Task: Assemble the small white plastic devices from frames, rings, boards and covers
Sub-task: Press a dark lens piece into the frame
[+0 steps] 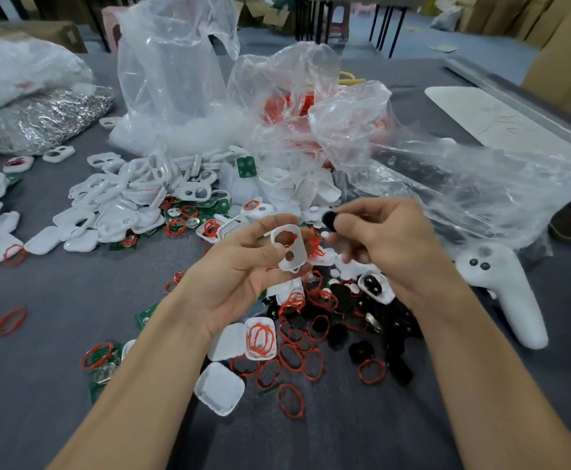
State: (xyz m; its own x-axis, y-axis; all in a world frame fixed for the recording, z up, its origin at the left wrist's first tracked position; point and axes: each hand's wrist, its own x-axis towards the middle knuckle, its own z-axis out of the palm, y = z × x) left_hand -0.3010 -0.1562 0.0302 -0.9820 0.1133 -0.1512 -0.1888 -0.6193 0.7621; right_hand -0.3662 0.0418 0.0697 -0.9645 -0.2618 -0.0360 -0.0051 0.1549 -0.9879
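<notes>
Small assembly workshop: grey table (56,290) heaped with white frames (124,195), red rings (297,356), bulk bags (175,62), cartons (565,45) behind.

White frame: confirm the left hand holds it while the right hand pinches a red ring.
Wrong: the head view shows the right hand pinching a small black piece, not a red ring. The left hand does hold the white frame.

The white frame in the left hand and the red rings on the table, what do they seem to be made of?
White frame: likely rigid moulded plastic, smooth and slightly glossy; it has thin, clean-edged holes and stays flat where the left hand holds it. Red rings: probably rubber or silicone, matte; they lie bent into uneven ovals, so they look flexible.
</notes>
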